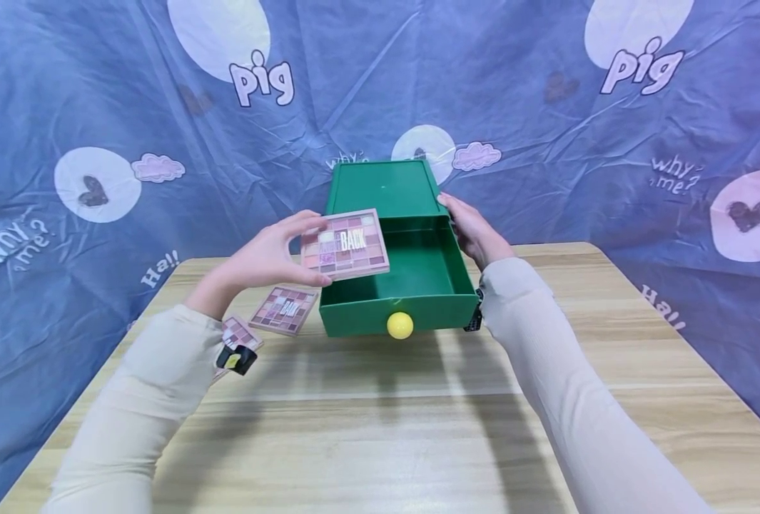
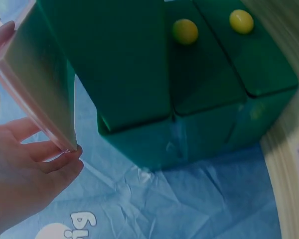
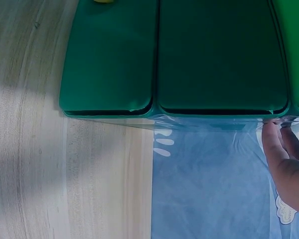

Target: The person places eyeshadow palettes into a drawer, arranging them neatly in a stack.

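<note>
My left hand [image 1: 257, 258] holds an eyeshadow palette [image 1: 335, 251] by its left end, fingers on the upper edge and thumb below. The palette, marked "BACK", is tilted over the left part of a pulled-out green drawer [image 1: 418, 270]. This top drawer has a yellow knob [image 1: 400, 325], and its visible floor is bare. It belongs to a green drawer cabinet [image 1: 382, 187]. Against the cabinet's right side rests my right hand [image 1: 476, 232]; in the right wrist view its extended fingers [image 3: 272, 144] touch the side wall.
On the wooden table [image 1: 367, 442], a second palette [image 1: 283, 310] lies left of the cabinet. Another palette [image 1: 241, 333] is partly hidden behind the left wrist. Two lower drawers [image 2: 204, 64] are closed. A blue printed cloth [image 1: 521, 143] hangs behind the table.
</note>
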### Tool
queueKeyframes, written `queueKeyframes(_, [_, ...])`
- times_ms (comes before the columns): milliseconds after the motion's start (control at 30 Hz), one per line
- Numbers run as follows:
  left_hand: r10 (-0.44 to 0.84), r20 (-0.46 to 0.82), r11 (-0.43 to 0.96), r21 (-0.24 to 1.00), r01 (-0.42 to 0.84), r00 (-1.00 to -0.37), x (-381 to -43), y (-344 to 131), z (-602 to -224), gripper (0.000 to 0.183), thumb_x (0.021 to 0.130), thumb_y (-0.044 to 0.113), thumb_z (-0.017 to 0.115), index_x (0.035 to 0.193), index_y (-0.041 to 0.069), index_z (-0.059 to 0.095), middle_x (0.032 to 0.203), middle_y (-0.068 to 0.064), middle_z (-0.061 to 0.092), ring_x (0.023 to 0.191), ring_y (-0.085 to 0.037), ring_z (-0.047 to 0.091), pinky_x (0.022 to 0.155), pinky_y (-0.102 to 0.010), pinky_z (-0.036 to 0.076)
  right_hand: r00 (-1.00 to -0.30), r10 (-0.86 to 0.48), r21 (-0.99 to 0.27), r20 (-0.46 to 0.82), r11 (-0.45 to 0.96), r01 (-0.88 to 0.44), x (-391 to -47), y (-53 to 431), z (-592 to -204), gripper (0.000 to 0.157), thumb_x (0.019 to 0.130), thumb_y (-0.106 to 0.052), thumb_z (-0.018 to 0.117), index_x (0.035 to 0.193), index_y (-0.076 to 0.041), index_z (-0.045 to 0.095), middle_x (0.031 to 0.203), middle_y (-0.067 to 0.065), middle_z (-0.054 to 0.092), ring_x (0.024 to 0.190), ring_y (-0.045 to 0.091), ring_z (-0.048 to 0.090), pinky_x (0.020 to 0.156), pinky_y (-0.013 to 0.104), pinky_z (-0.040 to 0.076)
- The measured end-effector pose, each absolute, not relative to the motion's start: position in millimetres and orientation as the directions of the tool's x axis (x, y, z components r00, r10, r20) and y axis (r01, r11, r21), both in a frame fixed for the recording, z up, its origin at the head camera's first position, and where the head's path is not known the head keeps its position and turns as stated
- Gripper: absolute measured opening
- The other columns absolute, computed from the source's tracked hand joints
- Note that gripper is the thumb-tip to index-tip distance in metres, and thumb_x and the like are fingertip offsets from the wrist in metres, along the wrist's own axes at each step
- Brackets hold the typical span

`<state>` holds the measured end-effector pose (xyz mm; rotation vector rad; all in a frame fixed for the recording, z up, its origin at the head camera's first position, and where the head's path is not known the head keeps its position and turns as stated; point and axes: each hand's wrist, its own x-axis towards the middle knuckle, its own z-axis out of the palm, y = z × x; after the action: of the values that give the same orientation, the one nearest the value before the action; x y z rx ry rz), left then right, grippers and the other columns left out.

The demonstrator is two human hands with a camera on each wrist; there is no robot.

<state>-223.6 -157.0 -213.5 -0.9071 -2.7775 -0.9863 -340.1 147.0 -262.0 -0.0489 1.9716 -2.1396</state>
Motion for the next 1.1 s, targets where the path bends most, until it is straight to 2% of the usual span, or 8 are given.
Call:
queueKeyframes(267, [0.514,0.218,0.612,0.585,0.533,-0.830,-226.3,-136.0,-212.3,0.085,0.060,0.037,0.076,0.131,0.012,0.037,0.130,0.003,0.033,0.113,-0.017,0.033,0.093,-0.043,0.027,-0.972,-0.191,-0.987,-0.133,-0.065,0.147,-340.0,146.5,-262.3,0.051,0.091,-0.035,0.038,0.138,-0.026,0.021,0.133,0.004,0.030,0.101,0.017,0.036,0.084,0.029,0.033])
queueKeyframes(533, [0.547,0.225,0.617,0.543,0.570,-0.806,-232.8,-115.9,-215.2,0.085,0.060,0.039,0.075,0.131,0.011,0.037,0.128,0.002,0.034,0.111,-0.015,0.032,0.092,-0.038,0.029,-0.972,-0.189,-0.986,-0.142,-0.062,0.156,-341.0,146.5,-262.0,0.051,0.091,-0.035,0.038,0.138,-0.026,0.021,0.137,0.003,0.026,0.112,0.019,0.032,0.095,0.036,0.026])
queueKeyframes(767, [0.579,0.251,0.608,0.501,0.616,-0.775,-237.4,-97.5,-220.7,0.085,0.059,0.041,0.075,0.129,0.008,0.040,0.123,0.000,0.038,0.107,-0.015,0.034,0.089,-0.034,0.032,-0.974,-0.183,-0.986,-0.135,-0.069,0.150,-340.3,146.8,-261.6,0.051,0.091,-0.036,0.039,0.137,-0.026,0.023,0.135,0.004,0.029,0.113,0.020,0.033,0.094,0.034,0.027])
queueKeyframes(1100, [0.619,0.225,0.617,0.454,0.643,-0.752,-239.8,-79.1,-229.6,0.085,0.059,0.044,0.073,0.128,0.007,0.040,0.117,-0.001,0.039,0.101,-0.015,0.036,0.085,-0.031,0.035,-0.977,-0.173,-0.988,-0.122,-0.075,0.137,-340.9,144.8,-264.0,0.049,0.090,-0.035,0.039,0.136,-0.026,0.026,0.127,0.006,0.038,0.101,0.017,0.041,0.087,0.028,0.033])
